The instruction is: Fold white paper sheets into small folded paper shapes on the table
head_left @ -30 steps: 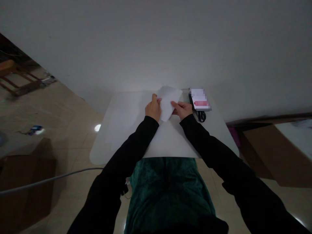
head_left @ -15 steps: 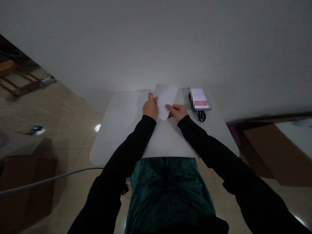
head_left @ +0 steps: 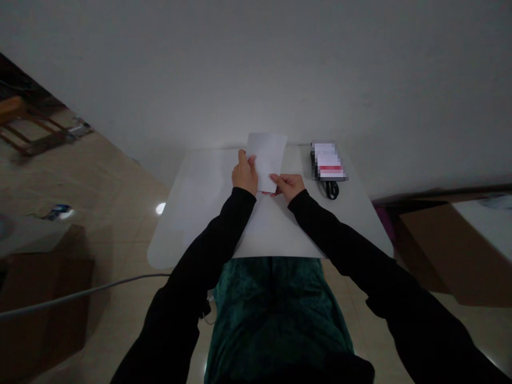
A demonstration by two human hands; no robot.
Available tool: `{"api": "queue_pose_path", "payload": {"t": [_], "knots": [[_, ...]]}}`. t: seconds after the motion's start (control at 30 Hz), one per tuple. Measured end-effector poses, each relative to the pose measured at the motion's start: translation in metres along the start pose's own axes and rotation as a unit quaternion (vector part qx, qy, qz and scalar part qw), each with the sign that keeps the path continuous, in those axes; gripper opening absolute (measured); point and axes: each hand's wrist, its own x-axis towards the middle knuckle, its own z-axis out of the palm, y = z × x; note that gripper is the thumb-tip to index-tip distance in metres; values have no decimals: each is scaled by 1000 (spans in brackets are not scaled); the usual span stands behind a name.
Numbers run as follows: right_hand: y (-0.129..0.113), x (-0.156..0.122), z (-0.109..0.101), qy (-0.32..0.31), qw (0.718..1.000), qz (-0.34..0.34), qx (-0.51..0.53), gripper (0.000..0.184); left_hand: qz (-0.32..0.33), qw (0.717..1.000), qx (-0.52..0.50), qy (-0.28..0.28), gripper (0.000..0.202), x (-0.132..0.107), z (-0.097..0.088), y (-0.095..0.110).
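Head view: left hand (head_left: 245, 175) and right hand (head_left: 291, 185) both grip this white paper (head_left: 267, 154), held up, not set down; folds unclear.

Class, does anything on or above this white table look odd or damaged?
Only the black-edged rectangular object on the back right of the white table: coarse pixel blocks cover its face. The white paper in the left hand and right hand shows no visible damage.

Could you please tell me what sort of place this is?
An indoor room, perhaps in a home or small workroom: a white table stands against a plain wall, the floor looks tiled, and what seems a wooden stool stands far left.
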Motion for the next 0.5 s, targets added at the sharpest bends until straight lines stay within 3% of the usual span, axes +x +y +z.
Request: {"api": "queue_pose_path", "payload": {"t": [0.1,0.3,0.5], "knots": [[-2,-2,3,23,1000,2,4,57,0,1000,7,3,39,1,1,-2],[-10,-12,11,-28,994,91,59,43,-8,1000,-7,25,43,4,-3,-4],[-11,-14,15,-34,995,76,62,47,-10,1000,0,24,47,6,-6,-4]]}}
